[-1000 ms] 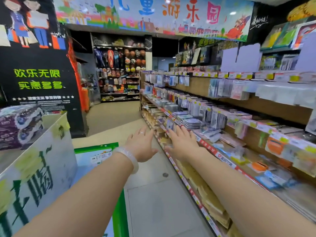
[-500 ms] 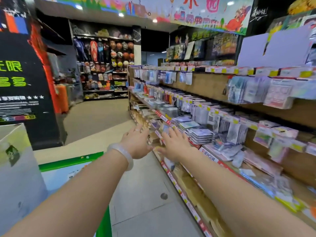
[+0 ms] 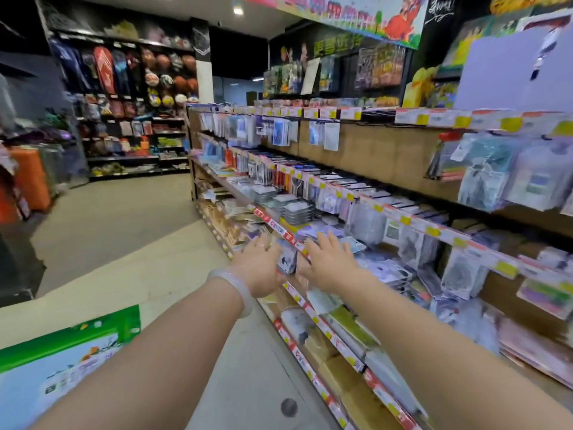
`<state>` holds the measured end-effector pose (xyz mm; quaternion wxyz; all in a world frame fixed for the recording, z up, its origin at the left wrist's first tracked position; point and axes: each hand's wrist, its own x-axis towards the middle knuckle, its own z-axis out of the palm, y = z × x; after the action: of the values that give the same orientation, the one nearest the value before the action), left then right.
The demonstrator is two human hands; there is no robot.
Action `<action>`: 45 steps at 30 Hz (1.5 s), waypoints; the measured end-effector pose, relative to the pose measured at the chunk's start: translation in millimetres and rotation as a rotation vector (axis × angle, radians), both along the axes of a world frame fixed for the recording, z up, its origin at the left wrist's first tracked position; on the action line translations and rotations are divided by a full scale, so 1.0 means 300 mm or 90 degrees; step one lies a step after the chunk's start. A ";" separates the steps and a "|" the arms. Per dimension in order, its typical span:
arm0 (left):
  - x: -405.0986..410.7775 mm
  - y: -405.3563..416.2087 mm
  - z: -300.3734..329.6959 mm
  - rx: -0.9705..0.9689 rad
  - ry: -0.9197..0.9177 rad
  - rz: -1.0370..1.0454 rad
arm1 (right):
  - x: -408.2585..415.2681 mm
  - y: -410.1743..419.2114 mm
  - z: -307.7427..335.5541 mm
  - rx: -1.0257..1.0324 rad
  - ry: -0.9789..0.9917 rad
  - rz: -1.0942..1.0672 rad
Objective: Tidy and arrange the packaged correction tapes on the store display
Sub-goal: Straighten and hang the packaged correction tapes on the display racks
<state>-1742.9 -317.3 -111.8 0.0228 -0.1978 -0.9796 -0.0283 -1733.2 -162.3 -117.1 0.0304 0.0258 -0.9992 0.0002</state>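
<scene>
Right hand, fingers spread and empty, reaches nearest the flat-lying correction tape packs just past my fingertips, while my open left hand hangs beside, off the shelf edge.

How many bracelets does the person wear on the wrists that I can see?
1. A pale bracelet sits on the wrist of the left hand. The wrist of the right hand is bare.

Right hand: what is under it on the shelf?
Under the right hand lie flat clear packets at the shelf's front, by the red price strip. The palm covers the ones directly beneath, and blur hides what the packets contain.
</scene>
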 end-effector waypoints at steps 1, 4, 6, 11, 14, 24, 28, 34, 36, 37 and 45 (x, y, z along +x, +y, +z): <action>-0.087 -0.008 0.000 0.002 0.000 0.000 | -0.088 0.003 -0.007 0.000 0.002 -0.004; -0.344 -0.041 0.024 0.000 -0.006 0.016 | -0.355 -0.009 0.005 0.006 -0.015 -0.006; -0.513 -0.074 0.044 0.008 0.003 0.032 | -0.539 -0.037 0.037 0.014 -0.014 0.005; -0.891 -0.193 0.049 0.010 -0.001 0.071 | -0.944 -0.188 0.056 0.014 -0.016 0.063; -1.129 -0.273 0.020 -0.005 -0.001 0.088 | -1.183 -0.283 0.018 0.012 -0.036 0.085; -2.028 -0.521 -0.009 -0.019 -0.016 0.065 | -2.016 -0.499 -0.031 0.014 -0.054 0.037; -2.339 -0.537 -0.006 0.005 -0.046 0.055 | -2.279 -0.526 -0.028 0.004 -0.067 0.019; -2.728 -0.463 -0.129 -0.054 -0.061 -0.035 | -2.662 -0.463 -0.139 0.003 -0.104 -0.047; -2.866 -0.444 -0.147 -0.061 -0.066 -0.053 | -2.798 -0.436 -0.176 0.005 -0.107 -0.062; -2.940 -0.435 -0.153 -0.062 -0.069 -0.060 | -2.867 -0.422 -0.195 0.001 -0.106 -0.068; -3.434 -0.303 -0.233 -0.108 -0.155 -0.148 | -3.285 -0.296 -0.337 -0.073 -0.155 -0.172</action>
<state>-2773.1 -408.2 -181.6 -0.1164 -0.3061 -0.9445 0.0281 -2718.7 -251.0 -218.1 -0.0896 -0.1104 -0.9882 0.0563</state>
